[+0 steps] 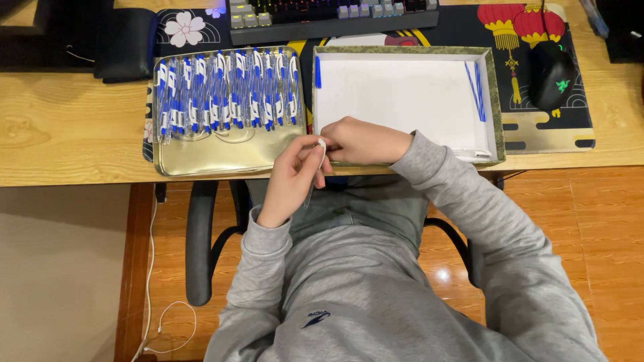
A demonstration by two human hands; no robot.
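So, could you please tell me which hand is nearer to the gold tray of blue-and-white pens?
The left hand: it sits just off the gold tray at its near right corner. The right hand lies farther right, over the white box edge.

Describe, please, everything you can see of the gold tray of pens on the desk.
The gold tray is a shallow, shiny rectangular tin with rounded corners, lying flat on the wooden desk, left of the white-lined box. A row of clear pens with blue and white parts fills its far half; the near half is bare metal. The left hand hovers by its near right corner; contact cannot be told.
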